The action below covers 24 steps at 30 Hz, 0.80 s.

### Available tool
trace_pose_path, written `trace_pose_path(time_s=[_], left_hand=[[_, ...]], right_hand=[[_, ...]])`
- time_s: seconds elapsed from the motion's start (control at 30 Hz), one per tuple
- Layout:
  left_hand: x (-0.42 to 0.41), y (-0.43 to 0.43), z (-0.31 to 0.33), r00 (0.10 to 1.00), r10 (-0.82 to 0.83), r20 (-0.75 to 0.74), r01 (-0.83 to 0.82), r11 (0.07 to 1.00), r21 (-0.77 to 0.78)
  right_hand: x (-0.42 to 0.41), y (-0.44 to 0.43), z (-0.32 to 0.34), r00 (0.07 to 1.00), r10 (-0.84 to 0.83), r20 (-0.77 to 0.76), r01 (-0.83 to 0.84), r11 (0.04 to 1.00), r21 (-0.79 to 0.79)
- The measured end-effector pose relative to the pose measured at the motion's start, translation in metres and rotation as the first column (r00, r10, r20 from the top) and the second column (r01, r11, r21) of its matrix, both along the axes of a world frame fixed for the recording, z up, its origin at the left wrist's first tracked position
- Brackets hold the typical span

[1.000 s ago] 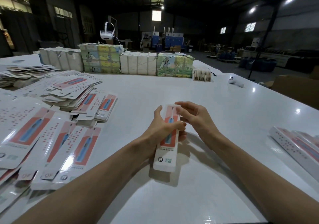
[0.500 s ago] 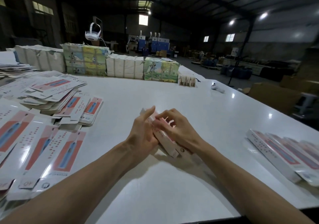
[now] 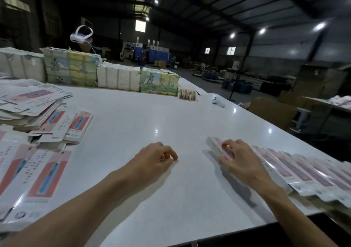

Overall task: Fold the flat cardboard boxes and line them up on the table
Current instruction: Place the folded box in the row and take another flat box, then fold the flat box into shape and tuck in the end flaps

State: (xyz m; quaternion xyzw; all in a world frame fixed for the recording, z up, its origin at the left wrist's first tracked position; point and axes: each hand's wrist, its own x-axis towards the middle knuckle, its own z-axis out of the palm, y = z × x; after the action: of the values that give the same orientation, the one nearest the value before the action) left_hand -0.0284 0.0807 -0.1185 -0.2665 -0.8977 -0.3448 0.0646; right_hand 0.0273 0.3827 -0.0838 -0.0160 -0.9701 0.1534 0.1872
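Flat cardboard boxes [image 3: 36, 170] lie in a loose, overlapping heap along the left side of the white bench [image 3: 152, 113], printed face up, some slid half off one another. Just right of the heap the left hand [image 3: 154, 158] sits low over bare bench, its fingers loosely curled on nothing, well apart from the right hand [image 3: 239, 157]. The right hand lies across the top of a folded box [image 3: 213, 145], which rests on the bench at the left end of the row of folded boxes [image 3: 303, 172]; that row is packed side by side and runs off toward the right edge (the thumb is hidden, so I cannot tell whether the hand grips this box or only presses it down). I judge this box as good as placed, with the next blank due from the heap. The card looks thin, light and glossy. It should slide easily on the slick bench top and on its fellows, and dent or crease if pinched hard. It is best taken by the long edges near the middle, thumb on one side and fingers on the other, leaving the end flaps free.
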Motion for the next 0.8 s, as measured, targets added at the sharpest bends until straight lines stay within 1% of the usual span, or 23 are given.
trace_pose_path(time_s=[0.07, 0.13, 0.17, 0.23, 0.33, 0.47, 0.53, 0.6, 0.63, 0.73, 0.8], left_hand=[[-0.001, 0.001, 0.001, 1.000, 0.001, -0.020, -0.001, 1.000, -0.011], [-0.003, 0.001, 0.001, 0.999, 0.006, -0.038, -0.007, 1.000, -0.029], [-0.003, 0.002, 0.000, 0.999, 0.004, -0.045, -0.005, 0.999, -0.042], [-0.002, 0.003, 0.001, 0.999, 0.001, -0.055, -0.004, 0.999, -0.054], [-0.001, 0.003, 0.003, 0.998, -0.005, -0.060, 0.002, 0.998, -0.059], [0.000, 0.003, 0.004, 0.998, -0.012, -0.058, 0.008, 0.997, -0.074], [0.001, 0.003, 0.005, 0.999, -0.014, -0.044, 0.010, 0.997, -0.076], [0.002, 0.003, 0.006, 0.999, -0.017, -0.042, 0.013, 0.996, -0.083], [0.002, 0.003, 0.006, 0.999, -0.013, -0.039, 0.010, 0.996, -0.084], [0.001, 0.003, 0.004, 1.000, -0.001, -0.011, 0.000, 0.997, -0.080], [0.001, 0.003, 0.003, 1.000, 0.009, 0.014, -0.009, 0.998, -0.059]], right_hand=[[0.015, 0.021, -0.014, 0.993, -0.114, -0.006, 0.114, 0.979, 0.169], [0.022, 0.037, -0.020, 0.968, -0.244, -0.054, 0.247, 0.901, 0.357], [0.024, 0.043, -0.020, 0.951, -0.301, -0.075, 0.305, 0.863, 0.402], [0.025, 0.054, -0.016, 0.930, -0.360, -0.078, 0.356, 0.825, 0.439], [0.026, 0.066, -0.013, 0.918, -0.393, -0.042, 0.362, 0.794, 0.488], [0.026, 0.076, -0.010, 0.887, -0.461, -0.008, 0.403, 0.766, 0.501], [0.023, 0.073, -0.007, 0.876, -0.482, 0.003, 0.406, 0.742, 0.533], [0.015, 0.060, -0.002, 0.896, -0.443, -0.015, 0.377, 0.744, 0.551], [0.009, 0.050, 0.001, 0.919, -0.392, -0.028, 0.347, 0.775, 0.528], [-0.013, -0.002, 0.012, 0.983, -0.175, -0.046, 0.180, 0.915, 0.360], [-0.031, -0.043, 0.018, 0.997, -0.018, -0.074, 0.037, 0.963, 0.266]])
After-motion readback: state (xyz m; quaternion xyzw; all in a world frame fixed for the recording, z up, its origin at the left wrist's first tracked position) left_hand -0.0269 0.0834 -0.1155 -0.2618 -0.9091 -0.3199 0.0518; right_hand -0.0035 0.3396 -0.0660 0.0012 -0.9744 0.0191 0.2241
